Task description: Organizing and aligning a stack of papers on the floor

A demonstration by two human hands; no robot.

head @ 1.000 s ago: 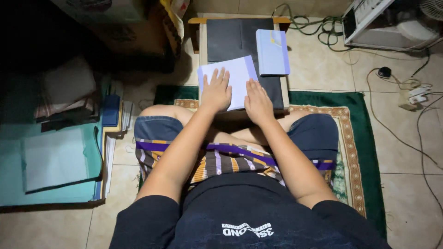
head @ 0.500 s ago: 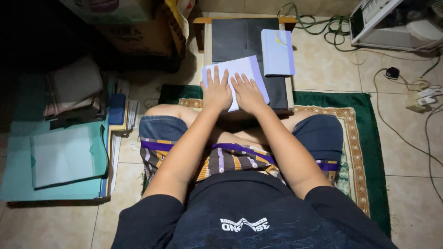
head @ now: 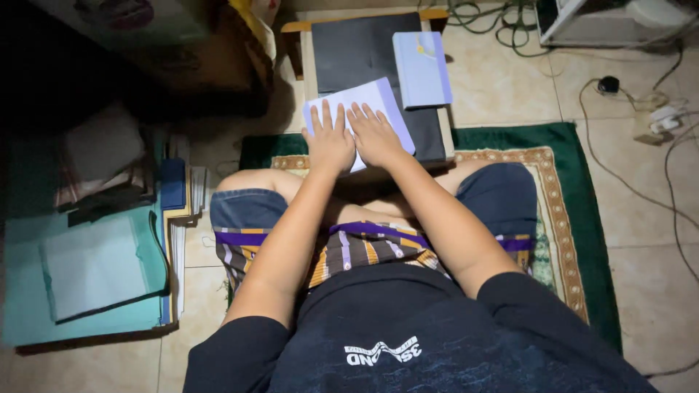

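both hands are flat on a pale lavender sheet of paper [head: 382, 98] lying on the little low desk [head: 306, 65] at 12 o'clock from the lap. left hand [head: 329, 142] has its fingers [head: 326, 116] spread and pressed down on the sheet, right hand [head: 375, 135] sits just beside it, touching, fingers a bit spread too, not pinching anything. a closed light blue notebook [head: 422, 69] lies at about 1 o'clock from the paper, on the black mat [head: 357, 51]. stack of teal folders [head: 87, 269] on the floor at 9 o'clock.
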